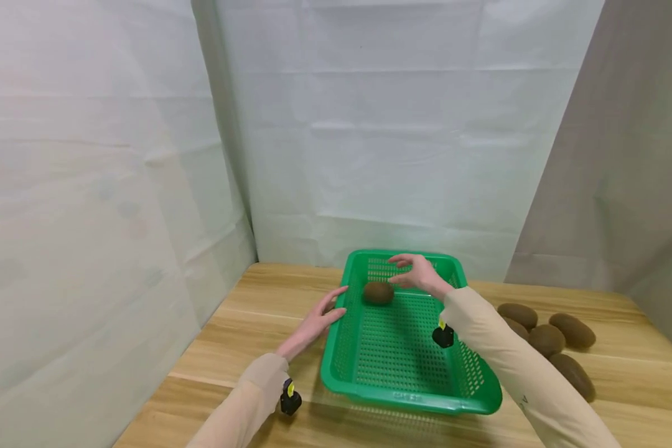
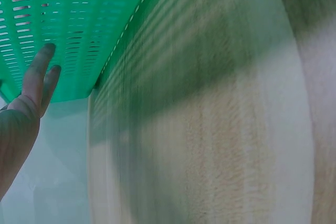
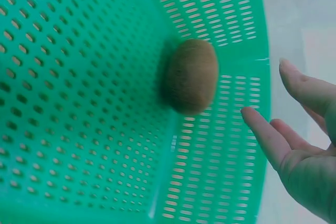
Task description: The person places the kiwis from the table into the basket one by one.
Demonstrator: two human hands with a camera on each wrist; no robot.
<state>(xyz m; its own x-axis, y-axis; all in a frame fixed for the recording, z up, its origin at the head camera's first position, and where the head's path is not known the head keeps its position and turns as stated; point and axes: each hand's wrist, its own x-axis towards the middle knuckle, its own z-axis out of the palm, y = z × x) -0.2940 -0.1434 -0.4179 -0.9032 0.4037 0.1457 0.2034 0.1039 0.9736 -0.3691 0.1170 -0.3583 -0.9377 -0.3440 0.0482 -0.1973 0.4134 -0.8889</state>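
Observation:
A green plastic basket (image 1: 409, 398) with slotted walls stands on the wooden table. One brown, fuzzy, kiwi-like oval (image 1: 378, 293) lies inside it, in the far left corner; the right wrist view shows the same brown oval (image 3: 192, 76) against the basket wall. My right hand (image 1: 420, 274) is over the far part of the basket, fingers apart and holding nothing, just right of that oval. Along the basket's left side, my left hand (image 1: 316, 320) touches the rim with extended fingers. In the left wrist view, its fingers (image 2: 37, 74) lie against the slotted outer wall.
To the right of the basket, several more brown ovals (image 1: 547, 340) lie grouped on the wooden table (image 1: 246, 311), partly behind the right sleeve. White sheeting (image 1: 381, 155) hangs behind the table and along its left side.

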